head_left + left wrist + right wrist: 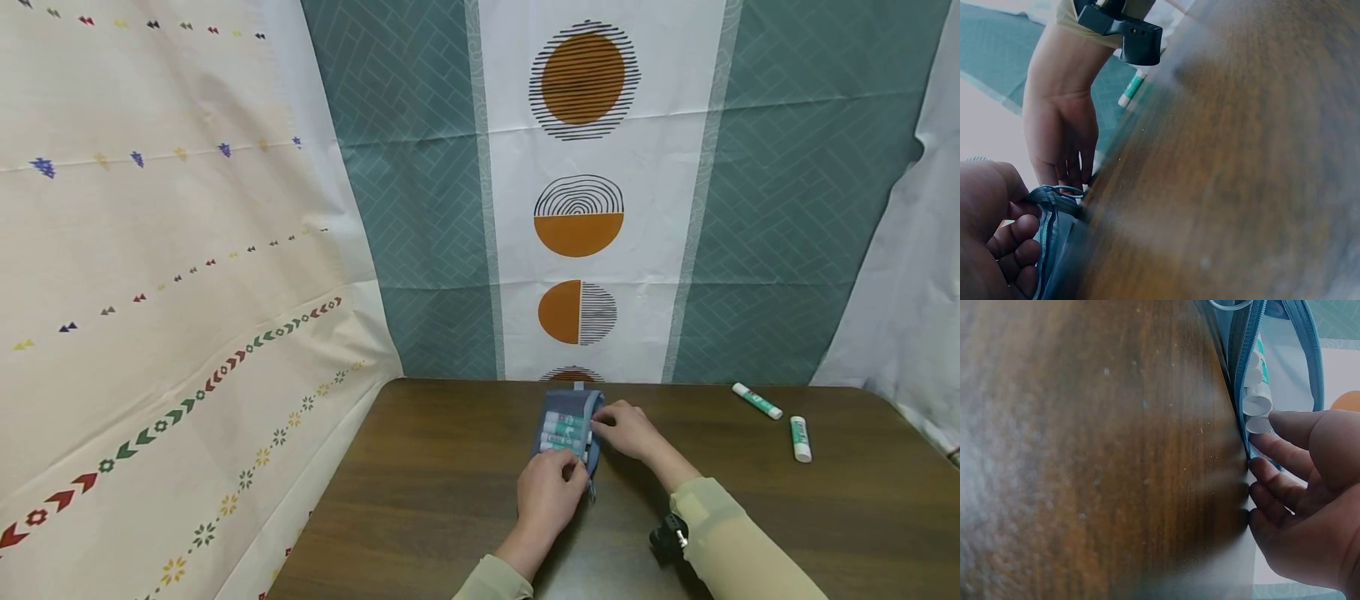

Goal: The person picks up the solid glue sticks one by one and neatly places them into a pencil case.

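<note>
A blue-grey zip pouch (pixel 537 435) with a see-through front lies on the table, its zipped side open toward the right. Several white-and-green glue sticks (pixel 562 429) show through its window. At the near edge, my left hand (pixel 550 490) pinches the pouch; in the left wrist view its thumb and index finger hold the zipper edge (pixel 1050 209). My right hand (pixel 628 429) is at the opening. In the right wrist view its thumb and index finger pinch the white end of a glue stick (pixel 1259 425), beside other white ends (pixel 1257 403) inside the pouch.
Two loose glue sticks lie at the table's right: one (pixel 757 402) slanted near the back edge, another (pixel 801 439) closer to me. The brown wooden table (pixel 420 500) meets a hanging patterned curtain (pixel 420 208) behind and a cream cloth (pixel 187 292) at left.
</note>
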Tool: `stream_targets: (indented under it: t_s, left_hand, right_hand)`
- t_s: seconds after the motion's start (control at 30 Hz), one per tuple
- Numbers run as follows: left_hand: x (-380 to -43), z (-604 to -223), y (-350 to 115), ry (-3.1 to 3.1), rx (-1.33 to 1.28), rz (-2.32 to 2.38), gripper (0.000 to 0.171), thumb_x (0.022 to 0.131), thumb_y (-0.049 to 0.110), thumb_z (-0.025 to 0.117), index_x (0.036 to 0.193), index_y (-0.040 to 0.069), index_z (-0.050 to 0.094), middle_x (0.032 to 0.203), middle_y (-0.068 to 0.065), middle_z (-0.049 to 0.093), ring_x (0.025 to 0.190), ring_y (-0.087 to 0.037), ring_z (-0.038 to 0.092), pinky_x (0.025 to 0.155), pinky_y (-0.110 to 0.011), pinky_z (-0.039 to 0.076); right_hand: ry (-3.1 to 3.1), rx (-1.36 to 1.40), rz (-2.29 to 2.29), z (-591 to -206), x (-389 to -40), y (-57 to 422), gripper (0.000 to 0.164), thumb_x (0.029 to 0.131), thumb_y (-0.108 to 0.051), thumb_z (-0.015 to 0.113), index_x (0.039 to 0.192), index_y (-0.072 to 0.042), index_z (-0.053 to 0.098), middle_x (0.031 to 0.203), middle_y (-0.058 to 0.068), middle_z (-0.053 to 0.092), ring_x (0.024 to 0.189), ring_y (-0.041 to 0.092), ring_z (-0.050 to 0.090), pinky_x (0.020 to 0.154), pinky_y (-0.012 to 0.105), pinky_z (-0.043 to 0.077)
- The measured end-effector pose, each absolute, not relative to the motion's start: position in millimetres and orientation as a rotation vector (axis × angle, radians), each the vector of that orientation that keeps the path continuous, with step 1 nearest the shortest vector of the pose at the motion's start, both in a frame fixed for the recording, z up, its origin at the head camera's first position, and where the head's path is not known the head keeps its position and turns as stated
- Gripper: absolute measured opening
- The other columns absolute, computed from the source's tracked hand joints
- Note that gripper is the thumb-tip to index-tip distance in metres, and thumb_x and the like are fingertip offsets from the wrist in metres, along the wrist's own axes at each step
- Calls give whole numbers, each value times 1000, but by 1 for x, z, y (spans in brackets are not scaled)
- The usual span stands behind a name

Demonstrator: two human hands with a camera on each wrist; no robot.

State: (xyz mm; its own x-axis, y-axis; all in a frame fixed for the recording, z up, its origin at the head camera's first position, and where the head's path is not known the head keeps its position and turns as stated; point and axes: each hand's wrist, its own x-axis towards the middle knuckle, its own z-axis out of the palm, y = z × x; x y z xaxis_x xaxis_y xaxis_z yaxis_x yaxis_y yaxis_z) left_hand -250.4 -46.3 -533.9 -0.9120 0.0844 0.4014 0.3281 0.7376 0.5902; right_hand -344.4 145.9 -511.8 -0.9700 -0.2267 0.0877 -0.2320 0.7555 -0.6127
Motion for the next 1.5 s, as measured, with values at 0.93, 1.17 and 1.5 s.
stream_targets:
  t_s: [0.93, 1.17, 1.5]
  left_hand:
    - [-250, -534, -47, -2593, -329, -975, 17, 96, 24, 78, 79, 26, 75, 75, 18, 55, 71, -2, 50, 65, -27, 43]
    - [-250, -535, -47, -2589, -331, -974, 17, 96, 23, 77, 79, 26, 75, 75, 19, 55, 70, -2, 50, 65, -26, 43]
    - [-250, -533, -47, -2600, -332, -982, 17, 98, 23, 77, 81, 25, 76, 75, 17, 54, 70, -3, 49, 65, -26, 42]
  right_hand:
    - [-2919, 395, 1109, -518, -342, 151, 39, 110, -27, 68, 131, 5, 73, 137, 29, 64, 131, 51, 54, 109, 67, 45]
    - [-2927, 420, 1154, -516, -336, 157, 47, 110, -30, 67, 138, 7, 68, 145, 34, 60, 139, 54, 54, 112, 69, 44]
    - [-2953, 458, 1170, -516, -330, 164, 53, 110, -35, 67, 145, 5, 64, 150, 31, 60, 143, 52, 53, 114, 68, 42]
